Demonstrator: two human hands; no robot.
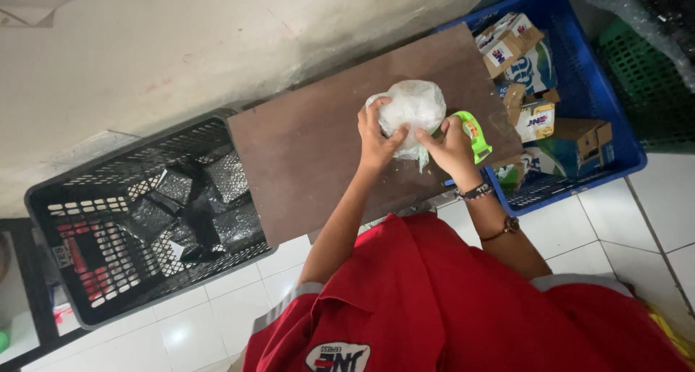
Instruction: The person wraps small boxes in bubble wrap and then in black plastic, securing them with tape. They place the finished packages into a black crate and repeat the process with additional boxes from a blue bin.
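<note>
Head view, looking straight down. I see my left hand (pixel 376 141) pressed against the near left side of a bundle wrapped in bubble wrap (pixel 411 110), thumb and fingers curled round it so it stays put. The bundle rests on a brown board (pixel 318 155), toward its far right part; the board spans the gap between two crates and serves as a work surface at a height my hands reach easily.

My right hand (pixel 455 146) sits at the bundle's near right edge. Its fingers are closed around a green tape dispenser (pixel 472 134), with thumb and forefinger also pinching at the wrap. The dispenser lies just beside the bundle, touching or nearly so; I cannot tell which. I judge this grip keeps the loose flap of wrap (pixel 420 155) flat while the dispenser is close at hand.

To the left, partly under the board, a black crate (pixel 65 198) holds several dark, shiny packets (pixel 188 212). To the right, a blue crate (pixel 615 126) holds small printed cardboard boxes (pixel 539 118). A green crate (pixel 644 75) stands at the far right. White floor tiles (pixel 203 321) lie near me; a pale wall (pixel 181 46) lies beyond the board.
</note>
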